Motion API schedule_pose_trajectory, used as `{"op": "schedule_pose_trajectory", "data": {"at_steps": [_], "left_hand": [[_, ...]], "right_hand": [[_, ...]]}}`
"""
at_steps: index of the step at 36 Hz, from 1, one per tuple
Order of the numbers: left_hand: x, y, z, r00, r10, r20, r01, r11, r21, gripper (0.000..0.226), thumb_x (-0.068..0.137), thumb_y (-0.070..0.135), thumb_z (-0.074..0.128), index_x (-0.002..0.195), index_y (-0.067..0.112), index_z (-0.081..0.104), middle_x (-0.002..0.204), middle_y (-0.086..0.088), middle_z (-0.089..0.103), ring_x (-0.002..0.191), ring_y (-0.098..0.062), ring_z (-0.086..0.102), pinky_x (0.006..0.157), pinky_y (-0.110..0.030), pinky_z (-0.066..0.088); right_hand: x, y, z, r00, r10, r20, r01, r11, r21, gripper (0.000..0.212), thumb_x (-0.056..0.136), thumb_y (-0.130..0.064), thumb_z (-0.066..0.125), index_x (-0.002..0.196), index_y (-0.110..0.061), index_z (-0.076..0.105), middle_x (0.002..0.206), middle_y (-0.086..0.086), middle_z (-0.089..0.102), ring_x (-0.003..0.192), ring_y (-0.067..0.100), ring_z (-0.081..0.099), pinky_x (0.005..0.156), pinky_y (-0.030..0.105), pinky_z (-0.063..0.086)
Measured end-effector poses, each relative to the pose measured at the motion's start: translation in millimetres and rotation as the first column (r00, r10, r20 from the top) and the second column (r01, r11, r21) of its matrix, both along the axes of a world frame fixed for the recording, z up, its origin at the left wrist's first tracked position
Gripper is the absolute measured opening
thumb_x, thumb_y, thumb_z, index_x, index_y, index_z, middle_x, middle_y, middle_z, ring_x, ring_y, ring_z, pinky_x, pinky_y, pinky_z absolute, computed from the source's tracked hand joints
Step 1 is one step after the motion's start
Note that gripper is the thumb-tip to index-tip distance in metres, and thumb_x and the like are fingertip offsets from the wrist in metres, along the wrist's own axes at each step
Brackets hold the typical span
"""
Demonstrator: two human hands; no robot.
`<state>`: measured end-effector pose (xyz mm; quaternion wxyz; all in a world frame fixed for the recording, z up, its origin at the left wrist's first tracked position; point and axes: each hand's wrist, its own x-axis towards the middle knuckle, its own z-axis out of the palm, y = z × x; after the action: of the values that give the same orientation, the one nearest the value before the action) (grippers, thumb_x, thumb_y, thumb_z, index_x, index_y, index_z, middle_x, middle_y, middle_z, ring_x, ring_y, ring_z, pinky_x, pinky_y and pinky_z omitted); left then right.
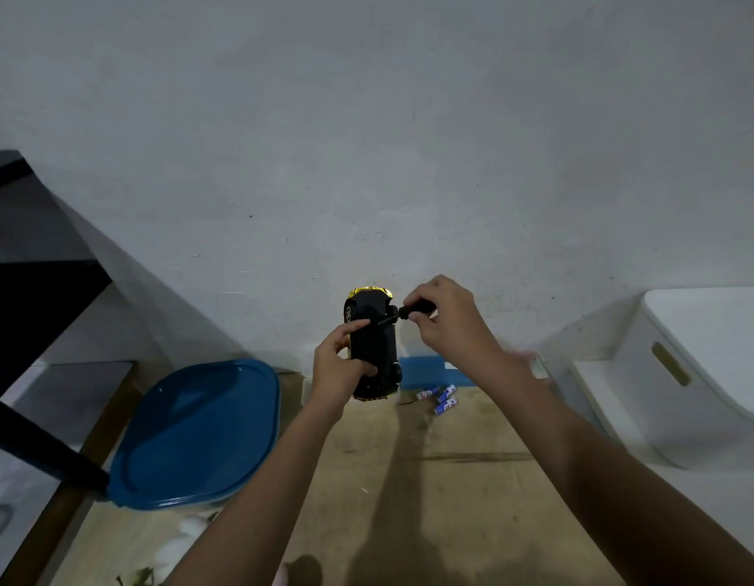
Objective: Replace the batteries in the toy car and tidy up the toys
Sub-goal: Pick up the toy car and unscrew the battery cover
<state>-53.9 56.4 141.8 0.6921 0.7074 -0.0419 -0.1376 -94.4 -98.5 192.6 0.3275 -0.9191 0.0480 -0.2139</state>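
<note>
Tan floor [451,480] below grey wall [366,141], blue-lidded tub [197,429] lower left, white bin [683,374] right, three batteries [440,398] centre, left hand [339,365] gripping toy car [373,348], right hand [445,319] fingers closed on screwdriver [402,314]

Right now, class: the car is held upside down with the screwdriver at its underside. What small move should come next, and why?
Probably turn the screwdriver in the right hand: its tip meets the toy car, which the left hand steadies, and three batteries lie on the floor.

Black-bottomed gold toy car [373,348] held underside up, screwdriver [402,313] tip against it, three batteries [440,398] on floor
</note>
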Motion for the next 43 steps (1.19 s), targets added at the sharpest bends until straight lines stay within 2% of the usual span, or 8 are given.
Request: {"op": "schedule_pose_trajectory", "data": {"at_steps": [4,14,17,20,27,32,38,43], "left_hand": [[0.3,1.3,-1.0,1.0,0.011,-0.02,-0.012,0.999,-0.034,0.069,0.062,-0.026,0.06,0.095,0.035,0.064,0.108,-0.006,0.059,0.103,-0.027,0.055,0.064,-0.034,0.056],[3.2,4.5,-9.5,0.995,0.057,-0.086,-0.064,0.994,-0.088,0.073,0.057,-0.028,0.062,0.089,0.037,0.068,0.113,-0.012,0.061,0.105,-0.035,0.058,0.076,-0.05,0.057],[3.9,6.7,-10.0,0.994,0.065,-0.09,-0.073,0.994,-0.086,0.072,0.058,-0.027,0.062,0.089,0.038,0.068,0.113,-0.011,0.061,0.105,-0.035,0.058,0.076,-0.051,0.057],[4.3,8.6,-9.3,0.992,0.078,-0.097,-0.086,0.993,-0.078,0.071,0.059,-0.028,0.062,0.091,0.036,0.067,0.11,-0.008,0.061,0.104,-0.034,0.058,0.076,-0.05,0.057],[5.5,10.3,-9.8,0.991,0.087,-0.106,-0.096,0.992,-0.084,0.072,0.057,-0.027,0.063,0.088,0.038,0.069,0.111,-0.008,0.062,0.107,-0.033,0.057,0.08,-0.051,0.056],[5.6,10.2,-6.8,0.989,0.088,-0.121,-0.1,0.99,-0.096,0.071,0.058,-0.028,0.061,0.09,0.035,0.068,0.109,-0.007,0.061,0.106,-0.032,0.057,0.075,-0.046,0.058],[3.7,8.8,-3.0,0.987,0.08,-0.142,-0.098,0.987,-0.13,0.072,0.058,-0.029,0.06,0.091,0.034,0.068,0.105,-0.004,0.062,0.105,-0.032,0.058,0.079,-0.049,0.057],[5.5,12.5,2.5,0.985,0.09,-0.145,-0.113,0.981,-0.159,0.071,0.06,-0.03,0.058,0.093,0.031,0.067,0.101,-0.002,0.061,0.103,-0.031,0.057,0.073,-0.044,0.057]], "right_hand": [[0.2,5.8,7.4,0.996,-0.035,-0.079,0.025,0.993,-0.115,0.025,0.094,-0.023,0.051,0.11,-0.005,0.058,0.107,0.01,0.049,0.091,0.022,0.053,0.08,0.031,0.048],[-0.5,20.7,14.6,0.995,0.077,-0.064,-0.09,0.969,-0.232,0.018,0.088,0.001,0.054,0.103,-0.004,0.064,0.106,0.01,0.051,0.089,0.026,0.057,0.077,0.034,0.051],[-2.1,26.2,14.3,0.994,0.062,-0.084,-0.081,0.969,-0.235,0.02,0.096,-0.016,0.047,0.11,-0.005,0.056,0.108,0.01,0.049,0.089,0.027,0.057,0.078,0.04,0.05],[1.2,28.0,17.6,0.987,-0.046,-0.154,-0.003,0.953,-0.303,0.031,0.099,-0.031,0.039,0.106,-0.003,0.052,0.099,0.013,0.056,0.087,0.03,0.056,0.066,0.033,0.041],[0.6,26.9,17.2,0.986,0.135,-0.093,-0.155,0.955,-0.254,0.013,0.086,0.0,0.058,0.095,-0.007,0.065,0.104,0.009,0.055,0.097,0.025,0.054,0.08,0.033,0.048],[1.3,28.5,22.5,0.98,-0.021,-0.198,-0.035,0.961,-0.275,0.032,0.095,-0.032,0.049,0.114,-0.006,0.052,0.108,0.012,0.053,0.09,0.026,0.054,0.072,0.031,0.042],[2.0,31.1,26.5,0.994,0.056,-0.095,-0.073,0.978,-0.193,0.014,0.084,0.003,0.059,0.092,-0.006,0.067,0.102,0.008,0.054,0.09,0.022,0.055,0.077,0.03,0.05],[0.5,35.8,33.3,0.97,-0.061,-0.236,0.002,0.97,-0.242,0.028,0.095,-0.033,0.049,0.098,-0.006,0.052,0.088,0.007,0.045,0.07,0.019,0.048,0.056,0.026,0.036]]}}
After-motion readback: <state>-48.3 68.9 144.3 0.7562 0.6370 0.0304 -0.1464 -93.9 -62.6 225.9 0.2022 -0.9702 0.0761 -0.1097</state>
